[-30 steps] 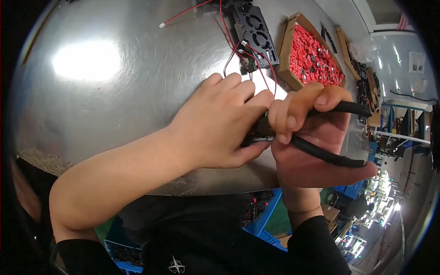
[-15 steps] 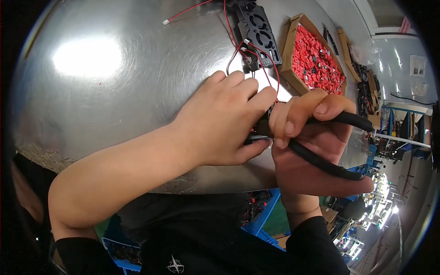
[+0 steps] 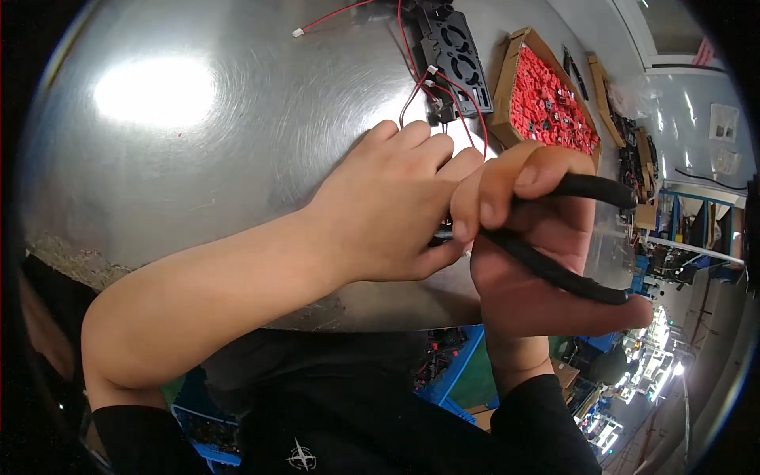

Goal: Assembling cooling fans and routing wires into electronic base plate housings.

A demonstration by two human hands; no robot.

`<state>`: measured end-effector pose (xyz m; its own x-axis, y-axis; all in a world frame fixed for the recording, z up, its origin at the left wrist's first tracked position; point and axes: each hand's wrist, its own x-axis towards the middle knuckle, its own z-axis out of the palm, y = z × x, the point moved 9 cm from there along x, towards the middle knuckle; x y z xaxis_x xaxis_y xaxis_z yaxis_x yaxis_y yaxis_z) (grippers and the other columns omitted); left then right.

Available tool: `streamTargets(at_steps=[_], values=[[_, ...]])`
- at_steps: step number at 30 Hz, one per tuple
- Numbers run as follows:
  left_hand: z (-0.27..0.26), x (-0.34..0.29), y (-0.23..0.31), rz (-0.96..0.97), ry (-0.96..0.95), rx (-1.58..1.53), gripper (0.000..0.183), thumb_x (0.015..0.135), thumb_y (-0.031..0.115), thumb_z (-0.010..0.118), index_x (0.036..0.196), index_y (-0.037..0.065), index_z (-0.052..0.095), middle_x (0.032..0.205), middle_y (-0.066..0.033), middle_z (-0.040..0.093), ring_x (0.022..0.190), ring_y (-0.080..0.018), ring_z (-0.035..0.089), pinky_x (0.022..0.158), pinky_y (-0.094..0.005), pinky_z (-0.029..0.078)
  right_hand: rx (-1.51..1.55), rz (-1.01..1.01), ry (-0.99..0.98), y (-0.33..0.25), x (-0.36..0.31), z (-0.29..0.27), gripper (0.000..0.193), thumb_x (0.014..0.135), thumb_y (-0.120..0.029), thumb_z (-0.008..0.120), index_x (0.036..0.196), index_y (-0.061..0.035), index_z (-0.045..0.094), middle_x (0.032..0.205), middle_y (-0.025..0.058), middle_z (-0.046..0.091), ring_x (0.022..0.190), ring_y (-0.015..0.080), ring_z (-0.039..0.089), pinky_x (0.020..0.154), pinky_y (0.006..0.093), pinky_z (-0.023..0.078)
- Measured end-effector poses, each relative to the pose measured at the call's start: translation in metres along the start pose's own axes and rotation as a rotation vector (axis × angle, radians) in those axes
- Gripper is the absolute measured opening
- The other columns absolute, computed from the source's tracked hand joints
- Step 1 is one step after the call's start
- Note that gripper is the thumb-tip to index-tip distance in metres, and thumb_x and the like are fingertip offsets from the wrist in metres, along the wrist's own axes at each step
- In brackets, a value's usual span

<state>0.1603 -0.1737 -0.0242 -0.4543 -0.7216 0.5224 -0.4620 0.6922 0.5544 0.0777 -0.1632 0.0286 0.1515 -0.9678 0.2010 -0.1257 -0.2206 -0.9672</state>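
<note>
My right hand [image 3: 526,289] is wrapped around a pair of pliers whose curved black handles [image 3: 590,188] stand spread apart, fingers curled over the upper one and the thumb along the lower. Hidden between my two hands, the pliers' jaws do not show. My left hand [image 3: 388,198] is closed just to the left, its fingers beside the tool head; what it grips is covered by the back of the hand. Red and black wires [image 3: 461,107] with small white plugs lie beyond my left knuckles. They lead toward a black plastic housing [image 3: 463,67] with two round fan grilles.
A cardboard tray [image 3: 504,103] of small red parts [image 3: 546,99] sits at the far right, with a black-handled tool [image 3: 574,71] beyond it. Another plug [image 3: 298,33] lies on the metal table [image 3: 198,174]. Blue crates [image 3: 451,376] stand below the near edge.
My right hand has shifted slightly left and up with the pliers, its fingers now closer over my left hand. The housing and tray appear a little further right in the view.
</note>
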Motion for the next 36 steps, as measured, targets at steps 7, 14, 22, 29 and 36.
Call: streamTargets(at_steps=[7, 14, 22, 29, 36], values=[[-0.005, 0.003, -0.004, -0.188, -0.059, 0.191, 0.057, 0.072, 0.049, 0.089, 0.102, 0.006, 0.066, 0.098, -0.0088, 0.068, 0.100, -0.0267, 0.064, 0.087, -0.0424, 0.047, 0.596, 0.029, -0.273, 0.012, 0.008, -0.004, 0.100, 0.074, -0.100, 0.059, 0.101, -0.0049, 0.050, 0.078, 0.0029, 0.044, 0.069, 0.0137, 0.041, 0.062, 0.0282, 0.034], [-0.003, 0.005, -0.005, -0.151, -0.036, 0.133, 0.062, 0.067, 0.054, 0.093, 0.095, 0.005, 0.067, 0.094, -0.0092, 0.067, 0.100, -0.0278, 0.064, 0.090, -0.0427, 0.045, 0.458, 0.157, -0.447, 0.020, 0.022, -0.006, 0.102, 0.062, -0.108, 0.059, 0.087, -0.0106, 0.047, 0.069, 0.0004, 0.044, 0.054, 0.0118, 0.035, 0.055, 0.0306, 0.028], [0.000, 0.006, -0.009, -0.052, -0.099, 0.047, 0.059, 0.072, 0.049, 0.092, 0.102, 0.005, 0.067, 0.101, -0.0110, 0.068, 0.103, -0.0296, 0.063, 0.095, -0.0444, 0.046, 0.347, 0.122, -0.638, 0.030, 0.029, -0.009, 0.123, 0.046, -0.121, 0.027, 0.075, -0.0043, 0.055, 0.066, 0.0048, 0.053, 0.056, 0.0170, 0.049, 0.054, 0.0306, 0.039], [0.008, 0.008, -0.008, -0.005, -0.144, 0.022, 0.059, 0.073, 0.051, 0.091, 0.103, 0.005, 0.068, 0.105, -0.0108, 0.069, 0.106, -0.0294, 0.064, 0.096, -0.0433, 0.046, 0.881, 0.061, -1.003, 0.012, 0.036, 0.024, 0.082, 0.090, -0.090, 0.055, 0.072, -0.0094, 0.058, 0.052, 0.0017, 0.049, 0.036, 0.0134, 0.039, 0.036, 0.0280, 0.031], [0.004, 0.009, -0.010, 0.012, -0.140, -0.031, 0.055, 0.072, 0.049, 0.091, 0.100, 0.007, 0.069, 0.103, -0.0095, 0.070, 0.104, -0.0298, 0.064, 0.094, -0.0436, 0.047, 0.897, 0.030, -1.410, -0.001, 0.033, 0.048, 0.071, 0.113, -0.058, 0.046, 0.080, 0.0014, 0.066, 0.059, 0.0083, 0.059, 0.040, 0.0184, 0.051, 0.037, 0.0305, 0.038]])
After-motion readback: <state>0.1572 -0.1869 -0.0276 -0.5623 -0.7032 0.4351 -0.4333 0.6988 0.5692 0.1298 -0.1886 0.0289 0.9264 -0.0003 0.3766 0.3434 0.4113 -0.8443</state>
